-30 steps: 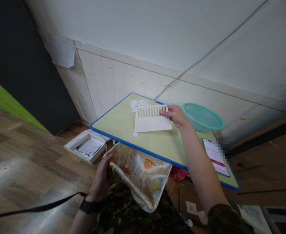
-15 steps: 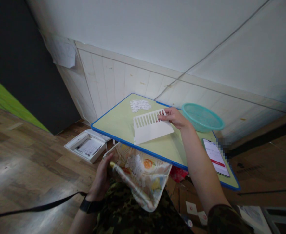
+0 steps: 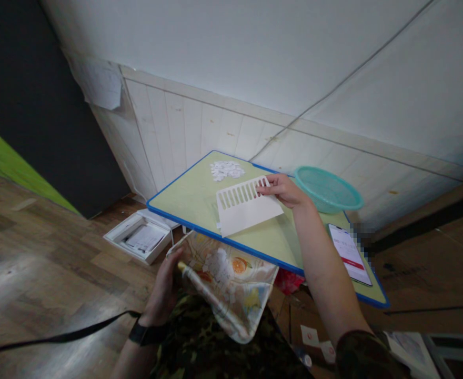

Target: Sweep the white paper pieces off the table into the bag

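Note:
A white slotted sheet is pinched at its upper right corner by my right hand, tilted over the green table with a blue edge. Small white pieces lie in a pile near the table's back corner. Below the front edge, my left hand grips the left side of a fruit-patterned cloth. More white pieces lie on that cloth, over my lap.
A turquoise basket stands at the table's back right, with a phone in front of it. An open white box sits on the floor to the left. A cable runs down the wall behind.
The slotted sheet has shifted slightly down and to the right in my right hand. My left hand and the cloth look the same.

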Demonstrator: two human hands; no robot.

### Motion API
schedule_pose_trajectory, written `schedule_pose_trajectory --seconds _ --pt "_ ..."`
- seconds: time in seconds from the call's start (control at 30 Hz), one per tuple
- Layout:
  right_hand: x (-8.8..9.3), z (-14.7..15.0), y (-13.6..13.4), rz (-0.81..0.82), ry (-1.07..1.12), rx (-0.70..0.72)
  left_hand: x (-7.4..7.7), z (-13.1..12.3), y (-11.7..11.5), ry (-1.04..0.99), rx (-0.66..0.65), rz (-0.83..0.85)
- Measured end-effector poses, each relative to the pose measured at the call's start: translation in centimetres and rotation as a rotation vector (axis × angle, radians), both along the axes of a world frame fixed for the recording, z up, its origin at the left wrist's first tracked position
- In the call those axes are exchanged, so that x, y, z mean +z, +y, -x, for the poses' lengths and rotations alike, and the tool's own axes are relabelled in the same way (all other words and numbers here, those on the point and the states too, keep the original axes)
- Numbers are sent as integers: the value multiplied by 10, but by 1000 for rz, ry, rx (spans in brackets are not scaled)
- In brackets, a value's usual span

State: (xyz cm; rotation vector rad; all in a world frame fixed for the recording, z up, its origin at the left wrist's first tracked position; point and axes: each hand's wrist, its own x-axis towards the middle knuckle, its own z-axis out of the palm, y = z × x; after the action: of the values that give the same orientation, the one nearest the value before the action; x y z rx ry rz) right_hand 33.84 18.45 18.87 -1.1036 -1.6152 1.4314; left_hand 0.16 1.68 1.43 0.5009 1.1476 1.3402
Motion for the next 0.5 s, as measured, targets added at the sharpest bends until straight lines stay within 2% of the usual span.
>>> schedule_pose_trajectory --seconds 0.3,0.5 --pt "1 -9 4 -16 11 -81 -6 2 1 -35 -14 71" --pt "-2 -5 2 6 -16 -36 -8 4 2 -32 -19 70"
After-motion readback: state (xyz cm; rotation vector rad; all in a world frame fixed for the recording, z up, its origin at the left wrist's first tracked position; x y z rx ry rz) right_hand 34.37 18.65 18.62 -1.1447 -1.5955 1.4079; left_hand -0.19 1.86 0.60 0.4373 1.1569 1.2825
